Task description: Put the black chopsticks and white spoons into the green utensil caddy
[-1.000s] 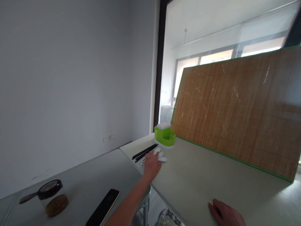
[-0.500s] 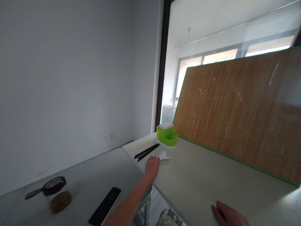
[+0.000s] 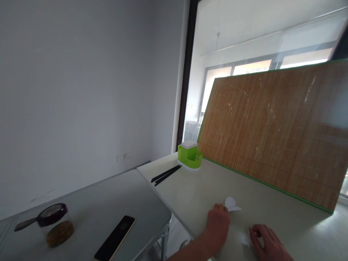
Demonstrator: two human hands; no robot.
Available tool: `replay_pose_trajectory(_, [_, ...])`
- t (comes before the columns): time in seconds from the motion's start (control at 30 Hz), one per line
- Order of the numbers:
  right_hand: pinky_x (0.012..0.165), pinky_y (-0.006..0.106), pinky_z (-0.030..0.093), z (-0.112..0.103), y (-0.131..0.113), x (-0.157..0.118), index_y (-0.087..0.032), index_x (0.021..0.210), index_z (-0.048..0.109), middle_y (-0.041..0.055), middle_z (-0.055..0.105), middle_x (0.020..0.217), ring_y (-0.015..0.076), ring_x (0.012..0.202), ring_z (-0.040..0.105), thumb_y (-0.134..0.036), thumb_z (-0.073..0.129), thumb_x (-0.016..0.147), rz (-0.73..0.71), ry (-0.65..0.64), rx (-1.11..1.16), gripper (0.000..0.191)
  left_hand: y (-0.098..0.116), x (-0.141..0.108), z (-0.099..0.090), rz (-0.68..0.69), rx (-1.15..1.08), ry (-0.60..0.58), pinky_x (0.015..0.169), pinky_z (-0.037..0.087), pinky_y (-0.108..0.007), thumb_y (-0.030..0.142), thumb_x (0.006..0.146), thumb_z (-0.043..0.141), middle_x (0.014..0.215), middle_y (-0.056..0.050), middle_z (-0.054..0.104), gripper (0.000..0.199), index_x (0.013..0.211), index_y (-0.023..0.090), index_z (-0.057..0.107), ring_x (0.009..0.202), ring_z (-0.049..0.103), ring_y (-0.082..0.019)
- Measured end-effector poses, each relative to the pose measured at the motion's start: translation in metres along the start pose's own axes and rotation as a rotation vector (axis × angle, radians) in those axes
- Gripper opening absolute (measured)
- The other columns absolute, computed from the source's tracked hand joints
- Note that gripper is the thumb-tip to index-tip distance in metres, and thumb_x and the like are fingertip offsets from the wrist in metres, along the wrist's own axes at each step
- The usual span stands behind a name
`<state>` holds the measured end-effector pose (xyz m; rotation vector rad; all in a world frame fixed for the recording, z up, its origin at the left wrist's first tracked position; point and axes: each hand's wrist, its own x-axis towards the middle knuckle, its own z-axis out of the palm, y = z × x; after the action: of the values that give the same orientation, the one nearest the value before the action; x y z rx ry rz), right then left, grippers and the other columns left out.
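Observation:
White spoons (image 3: pixel 230 203), seemingly two lying together, stick out past the fingers of my left hand (image 3: pixel 218 222). That hand is closed around their handles, just above the white table (image 3: pixel 187 188); the handles are hidden under the fingers. To the right, near the table's front, rests my right hand (image 3: pixel 268 243), loosely curved, a gap showing between thumb and fingers and nothing seen in it. Farther back stands a green utensil holder (image 3: pixel 187 159) with a white slotted top. Black chopsticks (image 3: pixel 166 175) lie in front of it, near the left table edge.
On a lower grey table (image 3: pixel 114 195) to the left are a phone (image 3: pixel 115 237) and a clear jar (image 3: pixel 57 226) with a dark lid and brown contents. A green-edged bamboo-patterned board (image 3: pixel 266 134) leans against the window behind the white table.
My left hand has carried the white spoons right and toward me, away from the chopsticks and holder. My right hand has shifted slightly, its thumb and fingers now closer together.

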<state>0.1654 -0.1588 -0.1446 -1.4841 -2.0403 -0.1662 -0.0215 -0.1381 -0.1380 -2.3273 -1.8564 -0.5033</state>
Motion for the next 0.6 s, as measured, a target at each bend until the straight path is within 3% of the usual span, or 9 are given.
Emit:
replay_pose_trajectory(0.13, [0.078, 0.037, 0.04, -0.002, 0.01, 0.002, -0.024, 0.094, 0.052, 0.006, 0.057, 0.096, 0.025, 0.091, 0.052, -0.045, 0.034, 0.086, 0.003, 0.127, -0.069, 0.029, 0.056, -0.006, 0.016, 0.038, -0.158, -0.045, 0.064, 0.051, -0.039, 0.015, 0.083, 0.043, 0.097, -0.015, 0.058, 0.025, 0.105, 0.012, 0.056, 0.091, 0.054, -0.027])
replay_pose_trajectory(0.27, [0.08, 0.042, 0.039, 0.001, 0.022, -0.001, -0.024, 0.099, 0.055, 0.0079, 0.055, 0.103, 0.0278, 0.092, 0.049, -0.049, 0.033, 0.084, 0.055, 0.151, -0.107, 0.036, 0.088, -0.01, 0.021, 0.023, -0.302, -0.142, 0.069, 0.05, -0.047, 0.018, 0.086, 0.04, 0.106, -0.019, 0.057, 0.033, 0.117, 0.013, 0.052, 0.101, 0.051, -0.033])
replay_pose_trajectory(0.43, [0.078, 0.044, 0.039, 0.008, 0.034, -0.004, -0.028, 0.107, 0.055, 0.0055, 0.052, 0.113, 0.029, 0.099, 0.047, -0.052, 0.033, 0.083, 0.174, 0.061, -0.105, 0.041, 0.097, -0.017, 0.016, 0.043, -0.35, -0.184, 0.079, 0.046, -0.053, 0.021, 0.087, 0.037, 0.115, -0.021, 0.055, 0.042, 0.127, 0.012, 0.045, 0.114, 0.042, -0.036])
replay_pose_trajectory(0.6, [0.08, 0.046, 0.039, 0.013, 0.037, -0.005, -0.029, 0.116, 0.052, 0.0046, 0.045, 0.125, 0.0308, 0.108, 0.042, -0.054, 0.032, 0.082, 0.187, 0.063, -0.184, 0.046, 0.078, -0.027, 0.017, 0.144, -0.416, -0.113, 0.085, 0.04, -0.05, 0.044, 0.076, 0.05, 0.112, -0.016, 0.057, 0.054, 0.123, 0.016, 0.049, 0.107, 0.045, -0.034])
